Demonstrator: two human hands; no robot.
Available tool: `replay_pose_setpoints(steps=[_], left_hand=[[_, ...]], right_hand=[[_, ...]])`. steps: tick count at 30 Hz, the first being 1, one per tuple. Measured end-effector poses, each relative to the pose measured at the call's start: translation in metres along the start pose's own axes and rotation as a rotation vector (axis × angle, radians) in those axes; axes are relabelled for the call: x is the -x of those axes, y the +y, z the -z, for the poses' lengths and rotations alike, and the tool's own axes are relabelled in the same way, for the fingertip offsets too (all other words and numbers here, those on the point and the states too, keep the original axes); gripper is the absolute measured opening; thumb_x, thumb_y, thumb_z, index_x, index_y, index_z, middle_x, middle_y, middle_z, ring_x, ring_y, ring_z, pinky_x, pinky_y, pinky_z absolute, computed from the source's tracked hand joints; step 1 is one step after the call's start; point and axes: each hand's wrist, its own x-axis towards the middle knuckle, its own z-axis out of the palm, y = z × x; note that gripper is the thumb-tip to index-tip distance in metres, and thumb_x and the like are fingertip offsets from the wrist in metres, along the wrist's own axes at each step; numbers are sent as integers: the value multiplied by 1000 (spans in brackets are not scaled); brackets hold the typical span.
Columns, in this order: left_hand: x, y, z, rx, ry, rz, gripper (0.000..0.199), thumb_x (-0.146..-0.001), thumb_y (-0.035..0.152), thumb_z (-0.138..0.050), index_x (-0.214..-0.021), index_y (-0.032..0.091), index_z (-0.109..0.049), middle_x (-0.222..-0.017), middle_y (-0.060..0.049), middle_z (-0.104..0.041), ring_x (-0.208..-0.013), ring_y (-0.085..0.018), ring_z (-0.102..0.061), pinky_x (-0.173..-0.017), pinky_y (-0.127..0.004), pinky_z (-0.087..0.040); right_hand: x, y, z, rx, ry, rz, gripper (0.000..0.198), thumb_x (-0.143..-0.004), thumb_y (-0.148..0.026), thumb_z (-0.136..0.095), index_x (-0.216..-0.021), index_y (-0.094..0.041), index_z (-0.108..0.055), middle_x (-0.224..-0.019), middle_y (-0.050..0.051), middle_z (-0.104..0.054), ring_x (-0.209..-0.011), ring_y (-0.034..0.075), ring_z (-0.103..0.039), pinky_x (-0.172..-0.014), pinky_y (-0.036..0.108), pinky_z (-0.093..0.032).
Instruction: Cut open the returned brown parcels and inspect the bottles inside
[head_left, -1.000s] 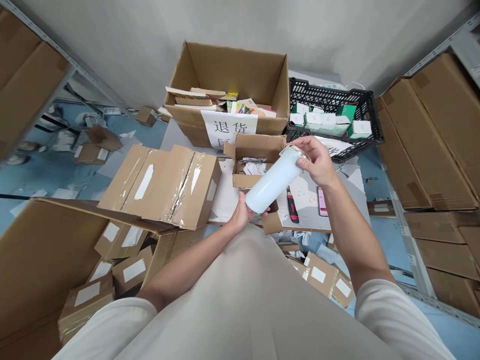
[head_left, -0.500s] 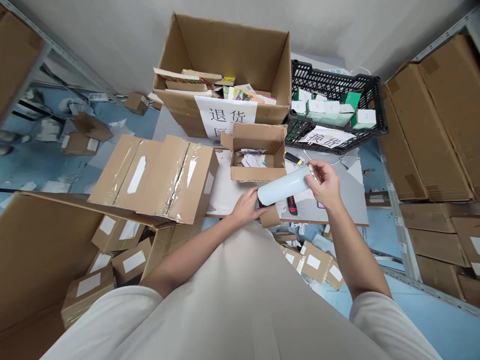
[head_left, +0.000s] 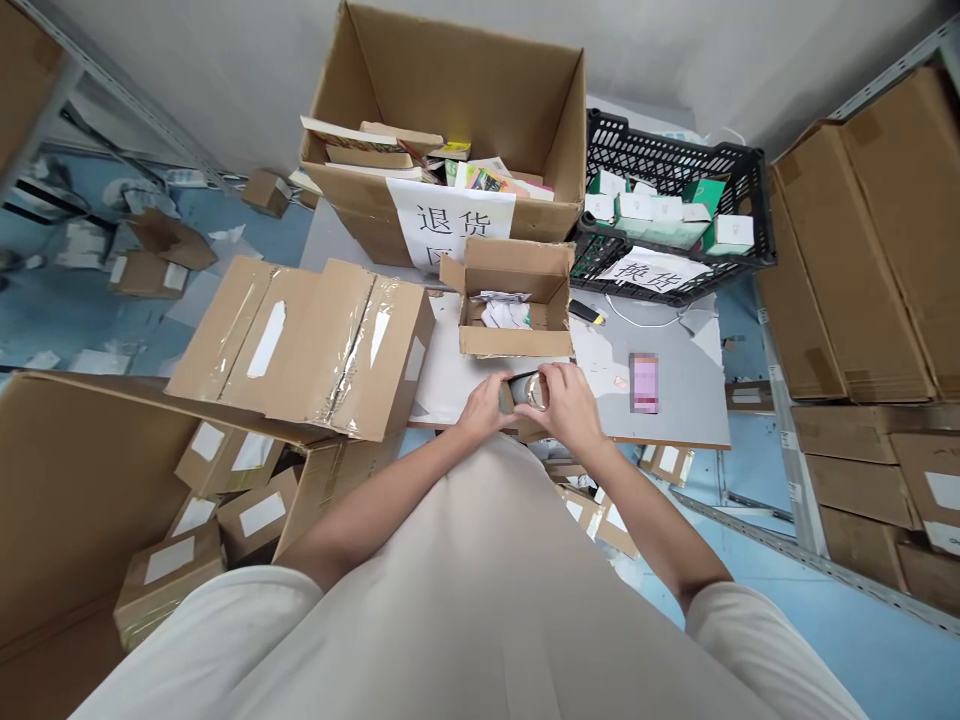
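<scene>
At the front edge of the table, a tumbler with a shiny round end (head_left: 535, 391) stands nearly upright, mostly inside a narrow cardboard box (head_left: 531, 431). Its light-blue body is hidden from above. My right hand (head_left: 571, 405) curls its fingers round the tumbler's upper end. My left hand (head_left: 481, 410) is closed on the side of the narrow box. Just behind my hands sits an open small carton (head_left: 516, 345) with crumpled white paper (head_left: 505, 314) in it.
Behind stand a large carton (head_left: 352, 205) of books and a black crate (head_left: 675, 240) of small white-and-green boxes. A yellow-and-black cutter (head_left: 586, 312) and a pink blurred item (head_left: 643, 384) lie on the table (head_left: 694, 415). Taped cartons (head_left: 300, 345) are at left.
My right hand has moved left and brought the tumbler from a slant to nearly upright, down into the narrow box. The pink item has come into view.
</scene>
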Motion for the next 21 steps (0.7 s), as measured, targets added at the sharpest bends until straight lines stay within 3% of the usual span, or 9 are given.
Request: replay_pose_setpoints(steps=[2, 6, 11, 14, 16, 18, 21], left_hand=[[1, -2, 0, 24, 8, -4, 65, -69, 42, -77, -120, 18, -45, -118, -13, -61, -112, -28, -61, -94, -45, -51], [6, -6, -1, 80, 10, -2, 67, -69, 43, -77, -120, 17, -44, -120, -15, -60, -116, -29, -59, -97, -47, -49], [9, -15, -6, 255, 42, 17, 82, -65, 53, -78, -127, 17, -39, -131, -20, -54, -123, -29, -55, -100, -48, -48], [10, -19, -9, 354, 52, 23, 89, -61, 57, -79, -128, 18, -35, -139, -24, -48, -129, -29, -51, -103, -48, -46], [11, -21, -10, 363, 53, 34, 86, -62, 56, -79, -127, 18, -36, -140, -24, -48, -130, -28, -50, -106, -49, -43], [13, -23, -9, 340, 41, 25, 79, -65, 54, -77, -125, 19, -39, -139, -23, -50, -130, -28, -50, -107, -50, -41], [16, -24, -1, 238, -43, -73, 70, -71, 53, -73, -124, 19, -44, -142, -23, -47, -133, -29, -46, -108, -52, -39]], right_hand=[[-1, -2, -16, 36, -50, -24, 58, -78, -61, -61, -115, -16, -56, -102, 16, -62, -102, 35, -53, -103, 66, -29], [1, 0, -33, 10, -112, -60, 60, -77, -67, -58, -115, -21, -57, -102, 17, -66, -109, 41, -48, -100, 81, -4], [13, 8, -35, -57, -166, -31, 62, -79, -65, -56, -123, -22, -52, -120, 16, -64, -130, 46, -34, -97, 83, 7], [26, 20, -37, -114, -252, 54, 64, -80, -61, -57, -129, -20, -48, -144, 17, -46, -142, 47, -15, -100, 82, 1], [37, 30, -40, -196, -242, 67, 67, -82, -56, -58, -135, -19, -43, -154, 18, -30, -145, 44, -11, -105, 77, -8], [47, 41, -44, -313, -133, -13, 69, -84, -49, -57, -141, -17, -36, -156, 20, -24, -145, 38, -18, -110, 67, -21], [56, 55, -49, -479, -66, -69, 58, -88, -28, -46, -144, -18, -34, -151, 18, -36, -140, 28, -36, -110, 53, -36]])
